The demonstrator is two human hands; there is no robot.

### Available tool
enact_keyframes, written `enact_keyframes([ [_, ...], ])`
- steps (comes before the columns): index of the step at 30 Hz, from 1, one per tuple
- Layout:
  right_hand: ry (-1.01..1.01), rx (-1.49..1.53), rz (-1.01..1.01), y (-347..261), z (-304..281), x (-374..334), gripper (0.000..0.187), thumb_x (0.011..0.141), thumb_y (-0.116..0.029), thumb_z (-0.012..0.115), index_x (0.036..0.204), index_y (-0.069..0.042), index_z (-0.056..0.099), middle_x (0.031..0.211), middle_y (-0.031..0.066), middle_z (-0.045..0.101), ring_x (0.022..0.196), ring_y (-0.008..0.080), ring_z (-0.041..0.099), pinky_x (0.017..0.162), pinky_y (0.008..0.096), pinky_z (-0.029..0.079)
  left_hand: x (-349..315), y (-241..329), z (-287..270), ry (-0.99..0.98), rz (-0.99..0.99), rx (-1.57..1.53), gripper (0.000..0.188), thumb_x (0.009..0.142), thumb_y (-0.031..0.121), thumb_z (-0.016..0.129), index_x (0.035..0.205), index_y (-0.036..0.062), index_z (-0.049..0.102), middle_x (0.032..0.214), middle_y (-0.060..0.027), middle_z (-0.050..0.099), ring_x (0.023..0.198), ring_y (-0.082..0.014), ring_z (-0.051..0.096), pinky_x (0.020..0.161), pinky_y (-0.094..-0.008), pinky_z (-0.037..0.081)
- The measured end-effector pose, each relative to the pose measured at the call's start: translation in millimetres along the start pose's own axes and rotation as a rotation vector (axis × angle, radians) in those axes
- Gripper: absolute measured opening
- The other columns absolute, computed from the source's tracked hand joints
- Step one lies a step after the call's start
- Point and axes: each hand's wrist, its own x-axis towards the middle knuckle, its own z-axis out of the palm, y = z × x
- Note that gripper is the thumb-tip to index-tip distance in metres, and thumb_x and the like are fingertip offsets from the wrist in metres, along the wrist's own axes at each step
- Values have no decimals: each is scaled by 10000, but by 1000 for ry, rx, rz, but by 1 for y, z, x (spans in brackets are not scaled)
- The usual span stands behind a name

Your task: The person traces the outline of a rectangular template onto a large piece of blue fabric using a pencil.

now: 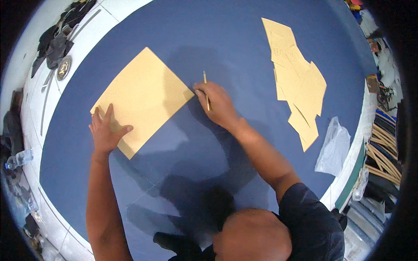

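A large tan card sheet (143,91) lies on dark blue fabric (244,35), turned so that its corners point up, down and to the sides. My left hand (106,132) rests on its lower left edge, fingers spread. At the sheet's right corner is my right hand (215,102), its fingers closed around a thin yellowish pencil (205,78) that sticks out above and below them. Whether the fingertips pinch anything else at that corner cannot be made out. Faint pale lines (152,186) run across the fabric nearer to me.
Several overlapping tan card pieces (298,82) lie on the fabric at the right. A crumpled clear plastic bag (333,148) sits by the right edge. Beyond it are bundled tan rods (383,152). On the left, a plastic bottle (19,159) and a round metallic object (64,68) lie on white tiles.
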Motion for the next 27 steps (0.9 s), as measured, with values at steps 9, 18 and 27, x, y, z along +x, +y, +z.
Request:
enact_keyframes([
  [9,-202,-442,-360,15,80,108,348,996,-353,615,1312,-213,658,1455,73,596,1454,344,430,1224,628,195,29,-44,22,367,-108,-126,614,931,446,716,1444,144,563,1508,-234,460,1399,-417,444,1183,-631,257],
  [18,-292,-408,-351,20,90,154,391,1018,-399,583,1370,-234,623,1523,30,545,1508,339,351,1249,588,162,9,-95,44,418,-90,-297,399,1004,325,628,1350,129,659,1522,-202,490,1451,-421,401,1233,-517,264],
  [27,-338,-428,-338,16,89,158,379,1019,-373,600,1374,-242,635,1557,21,512,1525,334,322,1257,560,146,9,-86,43,483,-6,-211,435,971,343,659,1389,226,653,1512,-228,496,1433,-467,404,1222,-562,257],
])
